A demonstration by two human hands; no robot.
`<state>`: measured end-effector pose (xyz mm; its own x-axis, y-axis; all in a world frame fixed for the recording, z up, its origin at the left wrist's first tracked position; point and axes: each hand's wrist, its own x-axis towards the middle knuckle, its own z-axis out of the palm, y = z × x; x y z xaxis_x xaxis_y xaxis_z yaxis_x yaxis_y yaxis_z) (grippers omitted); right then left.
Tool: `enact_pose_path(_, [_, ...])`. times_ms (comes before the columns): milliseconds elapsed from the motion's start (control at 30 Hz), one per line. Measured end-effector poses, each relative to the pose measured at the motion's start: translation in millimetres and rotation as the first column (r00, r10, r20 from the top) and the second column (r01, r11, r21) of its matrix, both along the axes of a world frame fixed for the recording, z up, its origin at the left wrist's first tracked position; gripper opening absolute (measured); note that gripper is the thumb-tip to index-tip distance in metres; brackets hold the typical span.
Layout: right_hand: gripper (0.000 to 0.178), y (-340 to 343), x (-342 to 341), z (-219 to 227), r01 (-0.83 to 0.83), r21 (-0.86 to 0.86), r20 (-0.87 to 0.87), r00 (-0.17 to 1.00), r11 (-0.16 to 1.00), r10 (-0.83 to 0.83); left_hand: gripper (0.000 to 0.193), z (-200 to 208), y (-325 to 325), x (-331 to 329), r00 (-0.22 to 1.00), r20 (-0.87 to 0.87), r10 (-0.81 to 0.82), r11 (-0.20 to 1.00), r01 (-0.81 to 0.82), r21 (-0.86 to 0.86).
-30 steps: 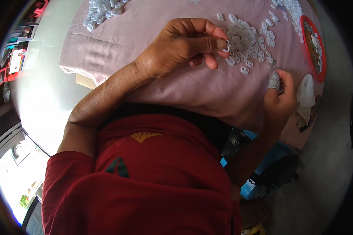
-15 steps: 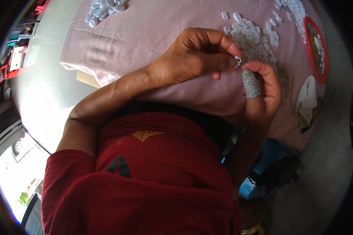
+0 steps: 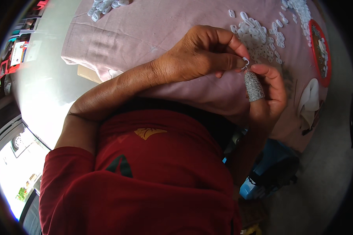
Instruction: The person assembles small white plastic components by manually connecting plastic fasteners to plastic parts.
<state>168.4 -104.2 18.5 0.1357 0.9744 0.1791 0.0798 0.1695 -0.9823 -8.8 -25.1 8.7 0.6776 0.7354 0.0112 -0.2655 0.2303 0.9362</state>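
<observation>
Between the thumb and forefinger of my left hand [image 3: 208,55] is a small white plastic piece [image 3: 246,60] with a ring-like opening. My right hand [image 3: 268,86] is just beside it, wearing a grey speckled sleeve [image 3: 254,87] over the thumb. The right thumb and forefinger come together close to the white piece, and whatever they pinch is too small to make out. Behind both hands, a loose pile of similar white plastic pieces [image 3: 253,33] lies on the pink cloth [image 3: 137,35].
More white pieces [image 3: 104,7] are heaped at the far left, and others [image 3: 302,11] at the far right. A red-rimmed tray [image 3: 313,49] with small metal-coloured bits and white pieces stands at the right edge. Near it lies a folded white cloth [image 3: 310,98]. A blue object [image 3: 274,156] is below the table.
Both hands appear slightly further right in the picture, and the white piece has come closer to the right fingertips. The table and its piles have also shifted a little in view.
</observation>
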Motion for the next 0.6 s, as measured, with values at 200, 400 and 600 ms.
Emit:
enact_pose_path(200, [0.022,-1.7,3.0,0.3,0.015,-0.034,0.02,1.0,0.999,-0.014,0.015,-0.6,0.8,-0.5,0.999,-0.051,-0.01,0.998,0.013,0.06])
enact_pose_path(400, [0.022,-0.4,3.8,0.4,-0.023,-0.02,0.042,0.999,1.0,0.024,0.016,-0.9,1.0,-0.3,0.997,-0.078,-0.009,0.997,0.016,0.082])
enact_pose_path(600, [0.026,0.1,4.3,4.2,-0.019,-0.049,0.018,1.0,0.999,0.02,0.016,0.0,0.7,-1.4,0.995,-0.096,-0.007,0.996,0.015,0.084])
